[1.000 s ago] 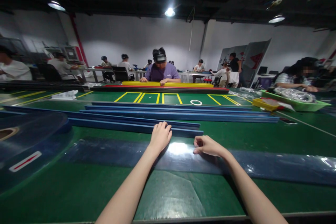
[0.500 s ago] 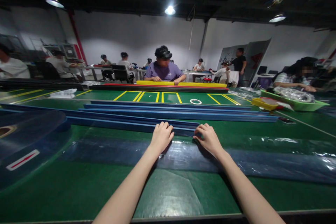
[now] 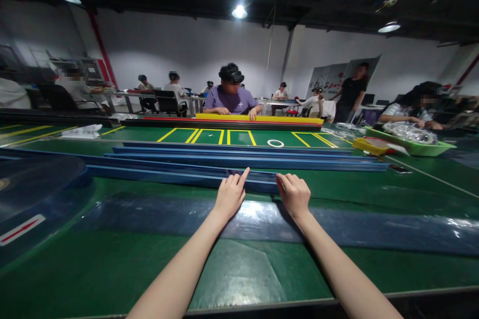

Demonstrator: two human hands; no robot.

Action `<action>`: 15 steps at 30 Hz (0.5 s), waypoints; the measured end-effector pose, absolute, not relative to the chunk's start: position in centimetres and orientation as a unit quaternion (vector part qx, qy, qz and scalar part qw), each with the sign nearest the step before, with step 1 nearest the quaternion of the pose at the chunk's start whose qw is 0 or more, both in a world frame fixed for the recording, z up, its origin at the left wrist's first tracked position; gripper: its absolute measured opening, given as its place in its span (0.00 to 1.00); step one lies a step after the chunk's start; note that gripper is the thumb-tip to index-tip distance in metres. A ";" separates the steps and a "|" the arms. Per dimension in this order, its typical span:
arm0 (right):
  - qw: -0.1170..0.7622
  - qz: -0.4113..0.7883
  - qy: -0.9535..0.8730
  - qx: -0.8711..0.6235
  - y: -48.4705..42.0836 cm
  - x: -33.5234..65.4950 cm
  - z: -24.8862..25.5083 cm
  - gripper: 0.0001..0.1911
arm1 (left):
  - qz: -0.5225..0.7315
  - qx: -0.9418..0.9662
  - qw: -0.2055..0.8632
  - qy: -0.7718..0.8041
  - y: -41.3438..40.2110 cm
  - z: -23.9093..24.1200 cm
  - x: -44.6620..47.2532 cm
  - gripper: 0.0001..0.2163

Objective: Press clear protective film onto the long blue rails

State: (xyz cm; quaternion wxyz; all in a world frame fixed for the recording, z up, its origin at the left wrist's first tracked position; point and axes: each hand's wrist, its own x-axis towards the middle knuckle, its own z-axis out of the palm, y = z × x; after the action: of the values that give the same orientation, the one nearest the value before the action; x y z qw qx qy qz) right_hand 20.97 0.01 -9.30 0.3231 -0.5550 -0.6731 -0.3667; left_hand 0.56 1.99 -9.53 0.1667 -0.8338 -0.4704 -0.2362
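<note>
Resting side by side, both hands sit on the near blue strip [image 3: 168,178], close to its right end. The left hand [image 3: 229,195] lies palm down with its index finger stretched forward over the strip and the other fingers loosely bent, gripping nothing. The right hand [image 3: 295,194] is just beside it, fingers curled down at the strip's end, and whether they clasp it I cannot tell. On the near side of the strip, under both wrists, a clear film [image 3: 149,217] lies flat along the green counter [image 3: 112,269], with lamp glare on it between the forearms. Just beyond the strip a stack [image 3: 243,159] of longer blue strips runs parallel to it and reaches further right. Beyond the strip again, among yellow lines painted on the counter, lies a white ring [image 3: 276,143]. Further off, across from the strip, a person in a purple shirt [image 3: 232,100] has both hands on a yellow bar [image 3: 284,120]. Far right of the strip stands a green tray [image 3: 419,149] holding clear wrapped things. Left of the strip sits a big dark roll [image 3: 37,184] with a red-and-white label [image 3: 20,229].
</note>
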 end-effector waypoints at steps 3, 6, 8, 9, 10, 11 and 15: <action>0.345 -0.332 -0.677 -0.559 0.3 21.0 -9.7 0.13 | -0.253 -0.832 0.163 -0.466 2.1 -9.8 0.7 0.28; 0.374 -0.278 -0.694 -0.550 0.7 21.0 -10.2 0.14 | -0.277 -0.831 0.154 -0.457 2.3 -10.0 0.8 0.25; 0.385 -0.245 -0.703 -0.545 1.0 21.0 -10.5 0.16 | -0.291 -0.830 0.148 -0.451 2.5 -10.3 0.8 0.21; 0.386 -0.232 -0.709 -0.543 1.1 21.0 -10.6 0.17 | -0.293 -0.831 0.147 -0.450 2.6 -10.5 0.8 0.19; 0.381 -0.221 -0.714 -0.544 1.3 21.0 -10.7 0.19 | -0.290 -0.832 0.146 -0.449 2.8 -10.6 0.8 0.18; 0.372 -0.212 -0.720 -0.546 1.5 21.0 -10.9 0.20 | -0.285 -0.834 0.146 -0.449 2.9 -10.8 0.8 0.17; 0.328 -0.191 -0.732 -0.566 2.1 21.3 -11.5 0.25 | -0.265 -0.839 0.142 -0.454 3.1 -11.1 0.8 0.17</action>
State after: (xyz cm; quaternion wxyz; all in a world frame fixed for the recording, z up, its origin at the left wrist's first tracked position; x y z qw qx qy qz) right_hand 21.27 2.13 -11.47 0.3278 -0.5659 -0.7320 -0.1907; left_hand 0.83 3.09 -11.14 0.1419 -0.8388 -0.4541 -0.2647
